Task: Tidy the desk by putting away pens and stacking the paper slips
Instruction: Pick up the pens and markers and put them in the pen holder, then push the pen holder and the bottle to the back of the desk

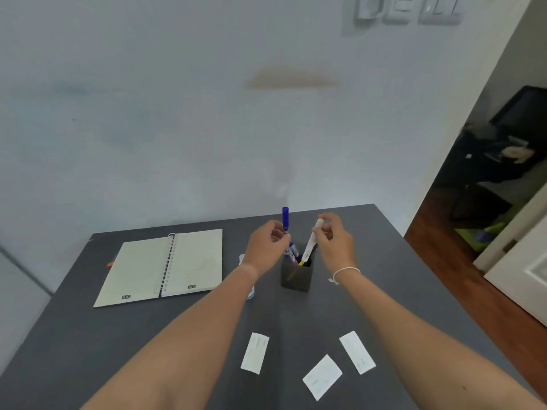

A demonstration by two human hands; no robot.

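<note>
Three paper slips (255,353) (322,377) (357,352) are lying apart on the near worktop (88,335), not yet stacked. Further back, both hands are working at the dark pen holder (297,275): left hand (266,247) fingers are pinching a blue pen (285,223) upright, right hand (334,241) fingers are gripping a white marker (310,244) tilted, tip entering the holder. Pen step is looking nearly done. Next move: letting both drop in, then gathering the slips. An open notebook (165,266) is sitting left of the holder.
</note>
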